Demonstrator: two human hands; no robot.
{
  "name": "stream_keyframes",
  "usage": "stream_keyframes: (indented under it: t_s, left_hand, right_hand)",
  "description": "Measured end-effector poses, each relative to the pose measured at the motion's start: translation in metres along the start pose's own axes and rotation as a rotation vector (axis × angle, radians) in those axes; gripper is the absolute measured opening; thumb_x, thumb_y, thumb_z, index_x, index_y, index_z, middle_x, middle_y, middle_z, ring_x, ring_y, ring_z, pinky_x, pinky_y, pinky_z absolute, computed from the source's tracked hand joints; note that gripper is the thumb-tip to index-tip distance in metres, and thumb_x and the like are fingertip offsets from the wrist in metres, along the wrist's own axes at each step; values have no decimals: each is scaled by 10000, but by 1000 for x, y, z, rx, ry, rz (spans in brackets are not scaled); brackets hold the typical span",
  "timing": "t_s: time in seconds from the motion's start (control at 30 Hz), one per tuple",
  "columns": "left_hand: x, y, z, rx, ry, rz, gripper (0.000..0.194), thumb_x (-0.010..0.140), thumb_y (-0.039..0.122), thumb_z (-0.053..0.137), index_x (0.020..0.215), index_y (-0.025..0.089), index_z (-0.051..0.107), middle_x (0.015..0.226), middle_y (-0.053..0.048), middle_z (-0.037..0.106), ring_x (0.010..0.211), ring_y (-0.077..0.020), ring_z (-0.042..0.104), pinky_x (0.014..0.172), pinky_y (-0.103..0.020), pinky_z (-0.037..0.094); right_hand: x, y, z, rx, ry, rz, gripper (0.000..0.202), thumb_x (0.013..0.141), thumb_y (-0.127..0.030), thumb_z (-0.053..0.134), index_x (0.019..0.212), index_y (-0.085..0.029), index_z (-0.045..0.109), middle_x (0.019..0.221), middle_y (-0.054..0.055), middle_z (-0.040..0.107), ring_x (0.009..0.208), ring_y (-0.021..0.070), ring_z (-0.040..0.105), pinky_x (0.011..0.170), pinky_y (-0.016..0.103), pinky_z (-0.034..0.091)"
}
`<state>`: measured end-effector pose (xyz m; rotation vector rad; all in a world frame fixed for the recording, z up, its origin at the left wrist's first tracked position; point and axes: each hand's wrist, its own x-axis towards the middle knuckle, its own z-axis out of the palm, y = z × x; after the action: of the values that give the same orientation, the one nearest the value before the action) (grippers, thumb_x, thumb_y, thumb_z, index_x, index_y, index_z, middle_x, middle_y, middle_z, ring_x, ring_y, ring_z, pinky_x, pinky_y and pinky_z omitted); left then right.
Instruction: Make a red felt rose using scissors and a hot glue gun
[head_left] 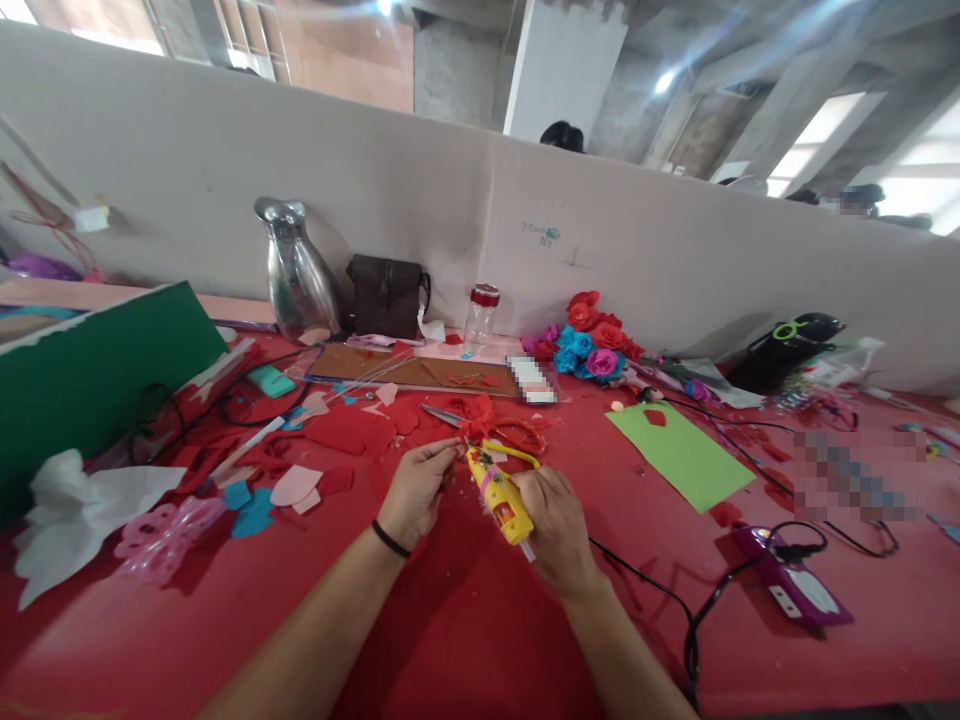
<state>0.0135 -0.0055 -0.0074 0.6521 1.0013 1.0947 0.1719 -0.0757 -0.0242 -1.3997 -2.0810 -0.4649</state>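
My right hand (556, 520) is wrapped around a yellow hot glue gun (504, 500), its nozzle tilted up and away toward my left fingertips. A clear glue stick (528, 550) sticks out of its back end. Close by, my left hand (420, 488), with a dark band at the wrist, is closed in a pinch at a small piece of red paper (474, 425) beside the nozzle. The fingers partly hide that piece. Just beyond both hands lie scissors with orange-red handles (525, 432), their blades pointing left. Red paper scraps (345, 432) are spread around them.
Paper roses (592, 340) lie at the back, near a glass jar (481, 318), a dark bag (387, 296) and a steel jug (296, 275). A green sheet (679, 455) and purple power strip (795, 580) with black cables are on the right. A green board (112, 365) stands left.
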Motion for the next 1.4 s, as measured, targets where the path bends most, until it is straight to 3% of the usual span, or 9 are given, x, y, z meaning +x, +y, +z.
stream_keyframes:
  t_s: [0.4, 0.73, 1.07, 1.17, 1.27, 1.4]
  left_hand:
    - [-2, 4, -1, -25, -9, -37, 123, 525, 182, 713, 622, 119, 670, 539, 18, 574, 387, -15, 323, 401, -183, 169]
    - [0, 3, -1, -58, 17, -41, 182, 504, 184, 738, 654, 110, 664, 540, 20, 588, 389, -15, 353, 394, -166, 212]
    - [4, 1, -6, -80, -36, -40, 172, 530, 177, 757, 660, 126, 655, 529, 42, 561, 394, -20, 356, 390, -167, 214]
    - [7, 0, -7, -119, -71, 64, 216, 521, 188, 786, 695, 147, 666, 556, 46, 580, 452, -39, 434, 455, -167, 314]
    - [8, 0, -6, -192, -179, 219, 232, 509, 201, 813, 696, 164, 681, 633, 29, 637, 580, -71, 530, 606, -191, 412]
    - [5, -1, -5, -229, -293, 299, 264, 462, 193, 847, 675, 181, 691, 640, 24, 664, 667, -116, 584, 682, -229, 434]
  right_hand:
    - [-1, 6, 1, -51, -18, 5, 58, 866, -151, 506, 847, -205, 499, 733, 33, 572, 690, 199, 488, 629, 335, 368]
    - [-3, 5, 1, -10, 2, 9, 56, 872, -156, 501, 842, -204, 500, 724, 33, 574, 689, 202, 485, 634, 334, 375]
    - [-5, 11, -4, -43, -36, 4, 24, 868, -171, 492, 866, -190, 508, 752, 50, 609, 702, 209, 508, 647, 326, 368]
    - [-11, 28, -13, -59, -159, 94, 56, 854, -167, 497, 904, -184, 515, 769, 45, 617, 707, 198, 543, 633, 301, 365]
    - [-22, 57, -21, -190, -394, 336, 133, 823, -92, 484, 921, -171, 528, 831, 59, 627, 715, 191, 575, 609, 282, 348]
    - [-36, 95, -30, -392, -579, 502, 217, 788, -54, 462, 957, -133, 572, 978, 142, 620, 900, 257, 575, 698, 317, 375]
